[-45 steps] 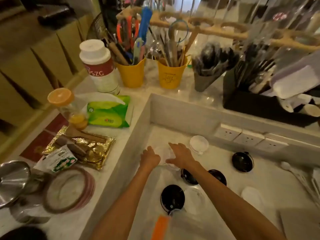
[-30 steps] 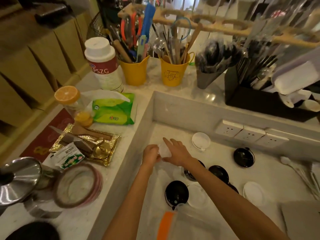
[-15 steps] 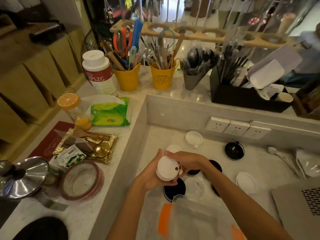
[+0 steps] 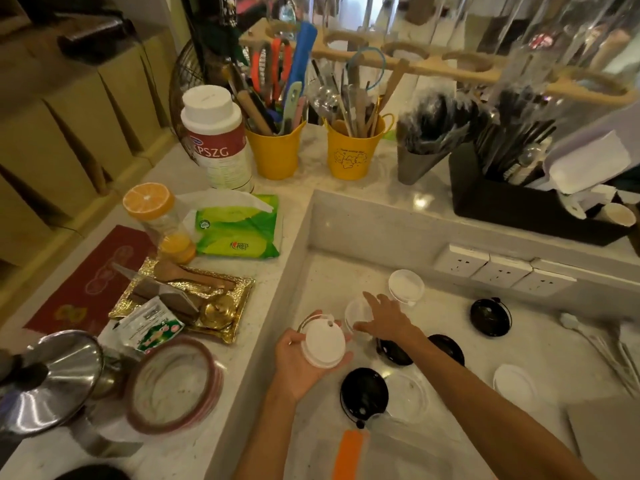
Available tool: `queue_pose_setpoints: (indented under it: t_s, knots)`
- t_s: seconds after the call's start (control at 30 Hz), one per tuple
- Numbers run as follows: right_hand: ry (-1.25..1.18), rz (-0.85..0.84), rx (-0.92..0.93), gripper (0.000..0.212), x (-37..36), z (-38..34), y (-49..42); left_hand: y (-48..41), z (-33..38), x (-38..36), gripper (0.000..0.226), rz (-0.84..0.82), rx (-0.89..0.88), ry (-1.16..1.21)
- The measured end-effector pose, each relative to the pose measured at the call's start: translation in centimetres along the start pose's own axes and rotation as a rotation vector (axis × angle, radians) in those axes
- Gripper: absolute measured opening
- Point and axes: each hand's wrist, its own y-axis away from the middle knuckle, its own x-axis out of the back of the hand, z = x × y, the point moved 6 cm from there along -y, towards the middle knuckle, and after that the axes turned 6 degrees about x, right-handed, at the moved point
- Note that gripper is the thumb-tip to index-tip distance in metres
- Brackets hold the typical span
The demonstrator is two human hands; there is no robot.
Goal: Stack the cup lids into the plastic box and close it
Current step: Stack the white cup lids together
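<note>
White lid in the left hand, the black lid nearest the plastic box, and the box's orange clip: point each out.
white lid point(image 4: 323, 344), head view, middle of its flat face
black lid point(image 4: 363, 393), head view, centre of its top
orange clip point(image 4: 348, 453), head view, mid-length

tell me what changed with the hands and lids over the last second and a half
Both hands lifted a white lid off the counter; the left hand now holds it alone, and the right hand has let go and reaches to another white lid. The black lids stayed put.
</note>
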Motion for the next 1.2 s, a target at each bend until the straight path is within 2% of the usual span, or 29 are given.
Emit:
queue_pose_setpoints:
  t_s: [0.13,0.3,0.37,0.47,0.5,0.57,0.67,0.73,0.83,0.97,1.1,1.2]
  knots:
    - [0.176,0.027,0.000,0.092,-2.4,0.0,-1.5,-0.8,0.6,1.5,0.057,0.035,-0.097,0.041]
    - [0.352,0.144,0.040,0.070,-2.4,-0.7,-2.1,-0.9,1.1,2.0,0.068,0.116,-0.172,-0.014]
    - [0.217,0.206,0.076,0.059,-1.6,-1.2,-1.6,-0.6,1.2,2.1,0.064,0.127,-0.188,-0.026]
    - [-0.341,0.237,0.090,0.043,0.3,-1.5,0.0,-0.1,1.5,1.4,0.045,0.135,-0.194,-0.082]
    - [-0.505,0.202,0.105,0.041,1.0,-1.6,0.8,0.0,1.5,0.9,0.041,0.147,-0.188,-0.107]
    - [-0.692,0.014,0.185,0.048,2.0,-2.5,2.8,0.2,1.4,0.1,0.041,0.182,-0.180,-0.156]
    - [-0.724,-0.248,0.298,0.050,2.4,-4.1,6.1,0.4,0.8,-1.5,0.049,0.152,-0.180,-0.217]
    - [-0.726,-0.284,0.320,0.043,2.6,-4.9,7.6,0.3,0.0,-2.3,0.061,0.141,-0.156,-0.249]
    - [-0.739,-0.196,0.291,0.037,3.1,-5.4,9.0,0.5,-1.5,-4.1,0.067,0.093,-0.140,-0.374]
    - [-0.816,-0.035,0.180,0.047,2.7,-4.3,10.9,1.2,-1.8,-5.6,0.052,0.145,-0.282,-0.466]
    - [-0.952,0.022,0.116,0.050,1.5,-4.2,13.2,2.2,-2.4,-7.6,0.046,0.145,-0.380,-0.577]
    - [-1.036,0.055,0.075,0.057,1.2,-4.8,14.3,2.7,-3.0,-8.4,0.053,0.133,-0.425,-0.634]
